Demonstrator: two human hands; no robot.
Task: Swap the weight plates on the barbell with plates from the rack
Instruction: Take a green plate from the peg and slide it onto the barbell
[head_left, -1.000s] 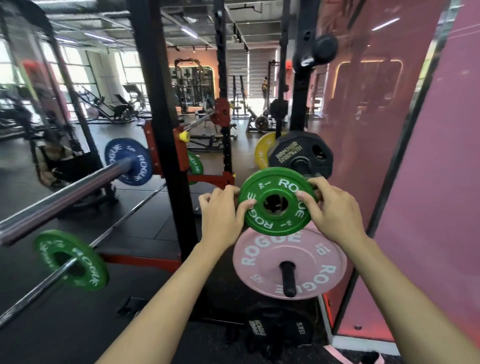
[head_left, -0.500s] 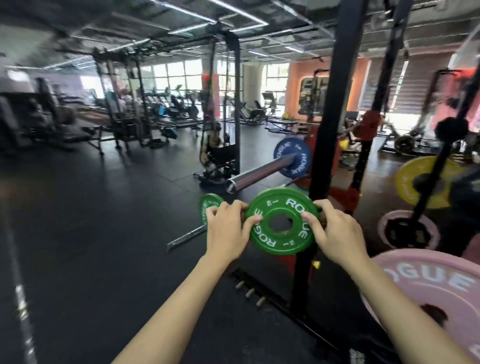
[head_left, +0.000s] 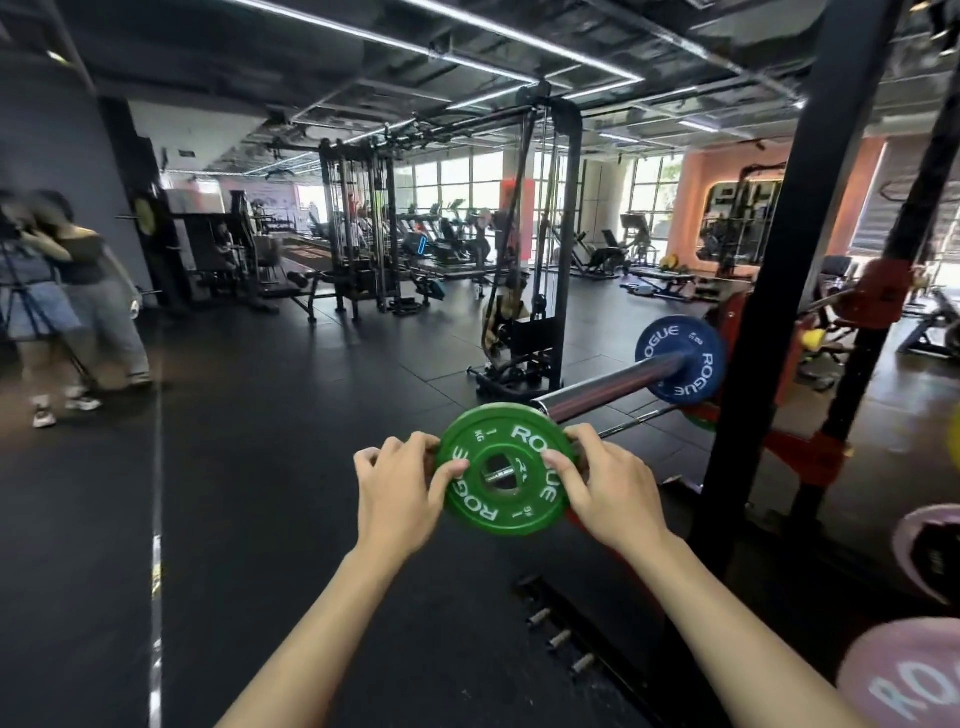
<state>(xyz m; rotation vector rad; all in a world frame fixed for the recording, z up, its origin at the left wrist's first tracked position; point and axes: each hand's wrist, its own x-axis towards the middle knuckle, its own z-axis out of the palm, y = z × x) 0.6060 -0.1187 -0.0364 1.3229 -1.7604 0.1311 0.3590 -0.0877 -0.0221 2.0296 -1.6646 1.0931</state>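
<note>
both hands hold one green plate (head_left: 503, 468) upright in front of the chest, its printed face turned toward the camera. the left hand (head_left: 397, 491) grips the plate's left rim, thumb pressed on the face and fingers curled round the back edge. the right hand (head_left: 608, 488) grips the right rim the same way, thumb across the white lettering. each grip is closed on the plate, pinching it between thumb and fingers.

the plate is a small round disc, bright green, with white "rogue" lettering twice round the face and small weight marks. its centre hole is open, and through it a bit of metal bar shows, though what bar this is cannot be told.

just beyond the right-hand grip, up and to the right, the bare end of the barbell sleeve (head_left: 608, 387) sits close behind the plate's upper rim; whether they touch cannot be told. the sleeve's long axis runs from that near end away and up to the right. further along it, well away from both grips, a blue plate (head_left: 681, 359) sits on the sleeve, face toward the camera.

to the right of the right grip stands the black rack upright (head_left: 779, 291). lower right of the grips, pink plates (head_left: 904, 680) show at the frame edge, cut off. below the grips is the black gym floor (head_left: 291, 467).
</note>
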